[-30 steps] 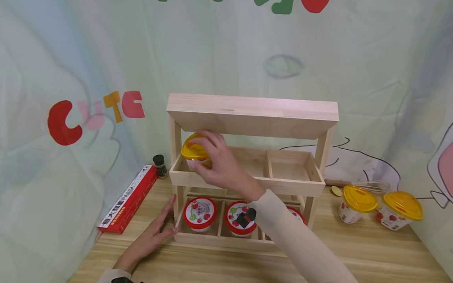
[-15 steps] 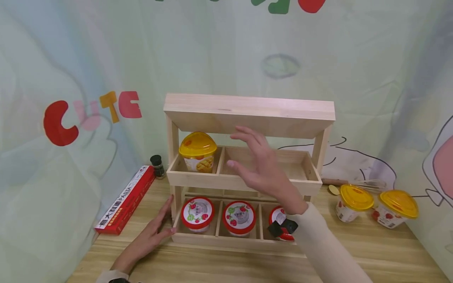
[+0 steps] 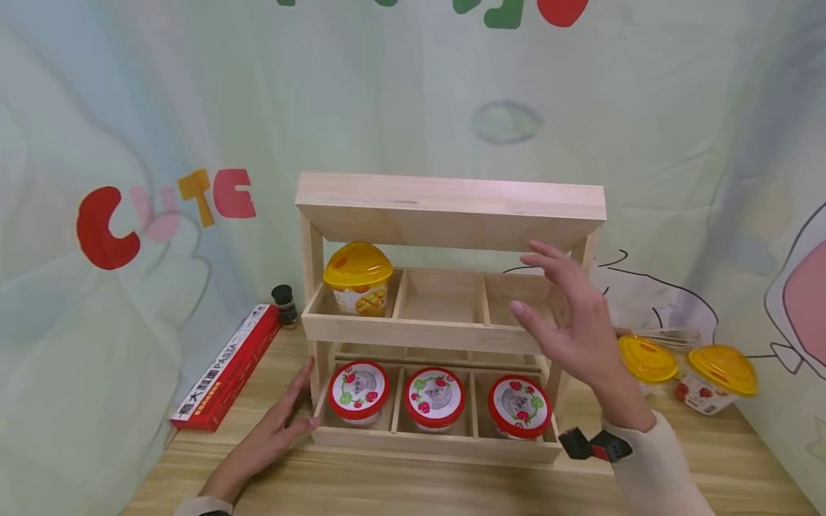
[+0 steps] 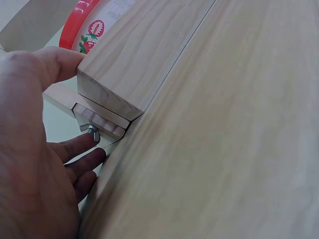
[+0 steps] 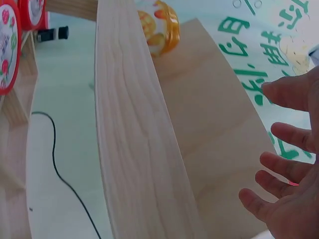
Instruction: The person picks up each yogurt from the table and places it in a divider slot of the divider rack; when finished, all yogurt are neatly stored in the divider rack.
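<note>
A two-tier wooden rack (image 3: 426, 332) with a slanted top board stands on the table. In its upper left compartment sits a yellow-lidded cup (image 3: 358, 278); the other two upper compartments hold nothing. Red-lidded cups (image 3: 434, 398) fill the three front compartments of the lower tier, one each. My right hand (image 3: 581, 333) hovers in front of the rack's upper right end, fingers spread and holding nothing. My left hand (image 3: 267, 437) rests against the rack's lower left side. In the left wrist view its thumb touches the tray corner (image 4: 112, 92), its fingers near a wing nut (image 4: 91, 130).
Two more yellow-lidded cups (image 3: 719, 380) stand on the table to the right, one partly behind the right wrist. Behind them lies a whisk (image 3: 671, 335). Left of the rack are a red pasta box (image 3: 226, 369) and a small black-capped jar (image 3: 285, 306). A printed cloth hangs behind.
My right hand has let go of the yellow-lidded cup in the upper left compartment and moved right, past the rack's middle to its right end. The left hand has stayed put.
</note>
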The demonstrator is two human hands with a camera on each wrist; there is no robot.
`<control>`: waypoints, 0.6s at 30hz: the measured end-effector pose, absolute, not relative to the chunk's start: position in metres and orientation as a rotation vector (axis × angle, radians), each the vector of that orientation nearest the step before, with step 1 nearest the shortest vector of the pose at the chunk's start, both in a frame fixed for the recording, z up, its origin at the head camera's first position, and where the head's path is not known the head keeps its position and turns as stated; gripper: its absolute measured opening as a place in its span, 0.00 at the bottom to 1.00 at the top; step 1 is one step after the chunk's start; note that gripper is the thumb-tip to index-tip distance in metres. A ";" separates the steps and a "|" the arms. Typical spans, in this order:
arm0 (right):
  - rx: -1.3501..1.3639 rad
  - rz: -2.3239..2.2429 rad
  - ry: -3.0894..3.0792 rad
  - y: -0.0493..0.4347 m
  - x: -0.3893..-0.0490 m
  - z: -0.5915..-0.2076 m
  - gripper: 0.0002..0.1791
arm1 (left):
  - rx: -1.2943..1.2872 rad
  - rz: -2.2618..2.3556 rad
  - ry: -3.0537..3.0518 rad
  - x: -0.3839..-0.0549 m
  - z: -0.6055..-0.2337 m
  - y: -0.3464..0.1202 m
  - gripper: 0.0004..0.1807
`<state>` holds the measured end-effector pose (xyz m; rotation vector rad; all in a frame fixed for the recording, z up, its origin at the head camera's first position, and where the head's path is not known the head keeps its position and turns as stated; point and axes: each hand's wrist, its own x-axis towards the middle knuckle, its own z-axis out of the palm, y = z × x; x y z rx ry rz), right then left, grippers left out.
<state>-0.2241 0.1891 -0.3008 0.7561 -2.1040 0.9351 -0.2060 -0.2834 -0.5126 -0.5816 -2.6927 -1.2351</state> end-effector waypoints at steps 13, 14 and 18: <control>0.391 0.961 -2.180 0.262 -0.213 -0.328 0.34 | -0.641 -1.263 -2.634 -0.206 -0.513 -0.285 0.52; 0.359 0.962 -2.192 0.267 -0.213 -0.331 0.33 | -0.633 -1.263 -2.639 -0.206 -0.514 -0.286 0.52; 0.219 0.953 -2.223 0.289 -0.215 -0.345 0.32 | -0.631 -1.263 -2.636 -0.207 -0.516 -0.286 0.52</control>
